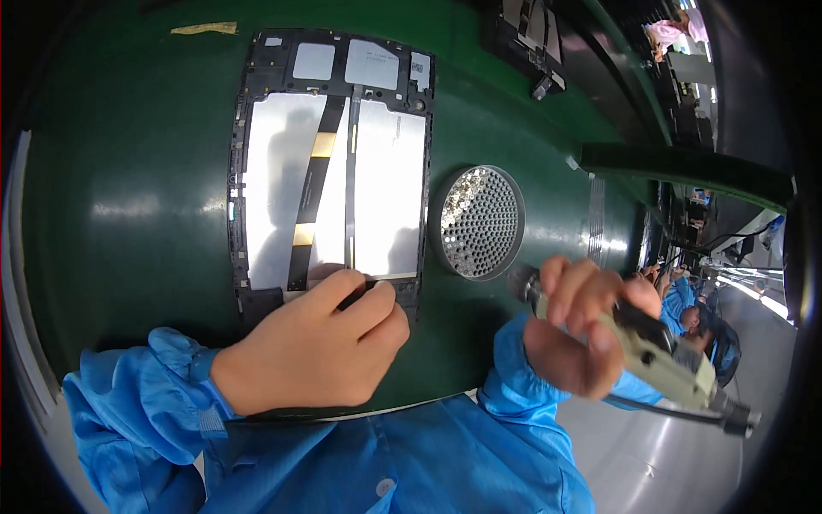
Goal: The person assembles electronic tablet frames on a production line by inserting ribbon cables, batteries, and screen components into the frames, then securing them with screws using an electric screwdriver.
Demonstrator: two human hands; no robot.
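An open tablet chassis (394, 188), with a black frame and silver inside, lies on the green work surface in front of me. A black ribbon cable (313, 184) with gold patches and a thinner grey strip (352, 163) run down its length. My left hand (321, 343) is closed over the chassis's near end, fingers curled and thumb tucked in; whatever they pinch is hidden. To the right, my right hand (578, 321) grips a pale electric screwdriver (664, 364) in the air, its dark tip end (524, 281) pointing left toward the round dish. A cord leaves its rear.
Right of the chassis sits a round metal dish (501, 206) with a perforated plate and many small screws. A yellowish strip (204, 28) lies at the far left. Another device (535, 38) rests at the far right, near a green rail (685, 167). Other people (681, 304) sit further right.
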